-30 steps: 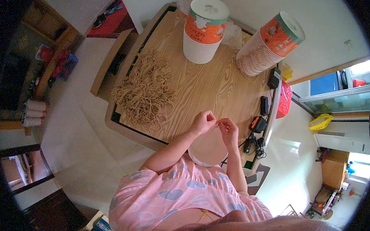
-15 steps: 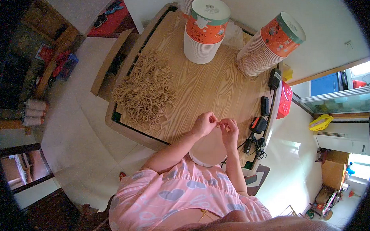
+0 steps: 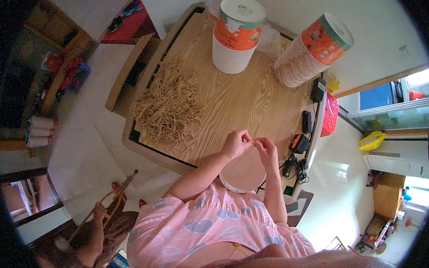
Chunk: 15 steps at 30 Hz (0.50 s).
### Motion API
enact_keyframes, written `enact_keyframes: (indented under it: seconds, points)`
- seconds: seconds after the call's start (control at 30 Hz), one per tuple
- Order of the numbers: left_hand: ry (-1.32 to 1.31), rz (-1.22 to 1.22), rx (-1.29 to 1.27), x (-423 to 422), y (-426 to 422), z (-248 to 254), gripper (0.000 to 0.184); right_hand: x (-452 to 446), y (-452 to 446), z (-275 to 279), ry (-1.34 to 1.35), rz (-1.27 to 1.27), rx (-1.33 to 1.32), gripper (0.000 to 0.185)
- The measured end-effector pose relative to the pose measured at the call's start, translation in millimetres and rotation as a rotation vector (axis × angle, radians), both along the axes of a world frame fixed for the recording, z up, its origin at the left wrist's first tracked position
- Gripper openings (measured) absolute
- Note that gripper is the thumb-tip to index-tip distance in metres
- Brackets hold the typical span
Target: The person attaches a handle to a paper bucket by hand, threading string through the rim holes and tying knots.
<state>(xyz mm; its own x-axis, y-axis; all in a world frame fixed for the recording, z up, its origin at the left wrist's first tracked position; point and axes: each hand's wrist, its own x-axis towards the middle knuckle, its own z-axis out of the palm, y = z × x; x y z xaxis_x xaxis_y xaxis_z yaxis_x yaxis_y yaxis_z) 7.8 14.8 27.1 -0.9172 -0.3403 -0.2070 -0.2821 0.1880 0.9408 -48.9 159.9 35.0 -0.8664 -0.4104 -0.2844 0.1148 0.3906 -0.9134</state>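
My left hand (image 3: 238, 144) and my right hand (image 3: 267, 152) meet at the table's near edge, thumbs and fingers pinched together. Between the fingertips is a bit of thin tan cord (image 3: 253, 144), partly hidden. Just below them a pale paper bucket (image 3: 241, 176) rests against my lap, its round pale face turned up toward me. Whether the cord passes through the bucket is too small to tell. To the left lies a heap of tan cords (image 3: 170, 106) on the wooden table (image 3: 229, 104).
Two tall stacks of orange printed paper buckets, one upright (image 3: 239, 35) and one leaning (image 3: 316, 50), stand at the back. Black chargers and cables (image 3: 296, 167) line the right edge. At lower left, another person (image 3: 98, 229) holds a long wooden stick-like thing (image 3: 123, 183).
Another person has come into view at the lower left with the long wooden thing. My hands stay pinched at nearly the same spot, the right one turned slightly.
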Motion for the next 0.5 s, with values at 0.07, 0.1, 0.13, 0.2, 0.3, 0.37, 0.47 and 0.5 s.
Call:
enact_keyframes:
  seconds: [0.07,0.1,0.13,0.2,0.3,0.37,0.47,0.5]
  points:
    - [-0.003,0.004,0.044,-1,1,-10,0.012,0,2,-1,0.062,0.102,0.052,0.006]
    - [0.0,0.012,0.128,-1,1,-16,0.012,-1,2,-1,0.07,0.096,0.052,0.006]
    - [0.003,0.02,0.211,-2,1,-22,0.011,-1,2,-1,0.079,0.089,0.052,0.005]
    - [-0.016,0.026,0.341,-3,-1,-30,0.011,1,0,1,0.096,0.081,0.042,0.004]
    - [-0.07,0.024,0.449,-6,-6,-32,0.01,3,-2,3,0.146,0.087,0.008,0.003]
    - [-0.098,0.029,0.48,-6,-7,-28,0.009,4,-3,2,0.201,0.103,-0.021,0.003]
    - [-0.063,0.057,0.501,-6,-6,-24,0.009,7,-7,13,0.228,0.107,-0.04,0.003]
    - [-0.054,0.06,0.465,-7,-6,-29,0.009,6,-8,14,0.221,0.104,-0.038,0.003]
